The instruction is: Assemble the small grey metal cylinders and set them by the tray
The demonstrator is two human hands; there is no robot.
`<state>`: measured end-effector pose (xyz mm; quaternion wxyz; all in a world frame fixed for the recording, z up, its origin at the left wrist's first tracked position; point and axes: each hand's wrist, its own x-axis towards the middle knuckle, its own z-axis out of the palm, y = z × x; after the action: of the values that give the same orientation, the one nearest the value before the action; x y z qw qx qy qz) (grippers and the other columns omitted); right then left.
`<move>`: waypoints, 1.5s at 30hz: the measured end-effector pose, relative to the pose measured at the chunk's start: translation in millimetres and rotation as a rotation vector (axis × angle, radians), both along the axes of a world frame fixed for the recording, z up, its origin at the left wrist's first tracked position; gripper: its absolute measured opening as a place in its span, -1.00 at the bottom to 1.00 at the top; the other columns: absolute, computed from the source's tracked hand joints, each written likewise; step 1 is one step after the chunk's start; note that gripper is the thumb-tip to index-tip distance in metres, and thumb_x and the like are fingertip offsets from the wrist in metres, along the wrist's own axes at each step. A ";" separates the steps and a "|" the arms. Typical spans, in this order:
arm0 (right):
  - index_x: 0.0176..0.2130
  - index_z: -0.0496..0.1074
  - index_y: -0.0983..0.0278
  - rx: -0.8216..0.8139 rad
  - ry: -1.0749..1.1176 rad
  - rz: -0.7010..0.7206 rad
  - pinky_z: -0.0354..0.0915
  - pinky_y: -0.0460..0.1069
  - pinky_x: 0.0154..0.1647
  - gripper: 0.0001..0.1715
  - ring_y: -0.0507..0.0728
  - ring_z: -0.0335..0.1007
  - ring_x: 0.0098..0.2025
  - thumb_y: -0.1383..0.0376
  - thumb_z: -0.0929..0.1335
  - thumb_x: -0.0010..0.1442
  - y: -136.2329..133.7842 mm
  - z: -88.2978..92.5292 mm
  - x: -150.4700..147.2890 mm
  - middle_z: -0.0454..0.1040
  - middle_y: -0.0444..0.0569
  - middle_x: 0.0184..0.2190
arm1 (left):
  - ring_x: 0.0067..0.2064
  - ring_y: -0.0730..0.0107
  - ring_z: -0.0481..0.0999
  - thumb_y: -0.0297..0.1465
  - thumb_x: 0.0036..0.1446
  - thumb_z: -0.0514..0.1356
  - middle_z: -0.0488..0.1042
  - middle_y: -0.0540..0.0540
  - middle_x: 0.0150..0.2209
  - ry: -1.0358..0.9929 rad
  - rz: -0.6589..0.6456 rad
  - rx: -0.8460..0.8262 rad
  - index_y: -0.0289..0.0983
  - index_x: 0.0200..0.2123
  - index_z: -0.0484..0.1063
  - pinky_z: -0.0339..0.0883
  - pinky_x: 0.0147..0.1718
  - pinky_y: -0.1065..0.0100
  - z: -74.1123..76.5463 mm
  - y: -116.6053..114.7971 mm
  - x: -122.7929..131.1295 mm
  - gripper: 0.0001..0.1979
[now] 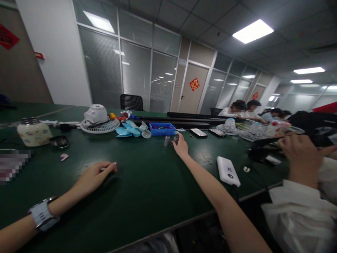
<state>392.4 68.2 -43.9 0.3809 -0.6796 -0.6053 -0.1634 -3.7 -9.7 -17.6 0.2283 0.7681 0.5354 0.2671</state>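
Note:
My right hand reaches out over the green table, its thumb and fingers around a small grey metal cylinder. A second, similar cylinder stands upright just to the left of it. Behind them is a blue plastic basket with small parts inside, too small to make out. My left hand, with a watch on the wrist, rests on the table at the left. Its fingers are curled in, thumb against the fingertips, and nothing shows between them.
Light-blue fan blades and a white fan head lie behind on the left, near a patterned jar and a dark cup lid. A white power bank lies right of my forearm. Another person's hand is at the far right.

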 end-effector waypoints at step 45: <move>0.27 -0.06 0.23 -0.053 -0.038 0.776 0.28 0.08 -0.04 -0.17 0.15 0.43 -0.14 0.20 0.37 0.16 -79.8 8.0 -169.4 0.48 -0.03 -0.21 | -0.10 0.23 0.53 -0.14 0.12 0.15 0.56 -0.13 -0.13 -0.264 -0.161 0.364 -0.23 -0.08 0.39 0.35 -0.07 0.18 11.9 4.9 51.0 -0.63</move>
<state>223.0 -11.6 -35.9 0.3853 -0.4065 -0.8285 -0.0040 47.3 -4.8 -5.7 0.1746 0.7952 0.3810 0.4382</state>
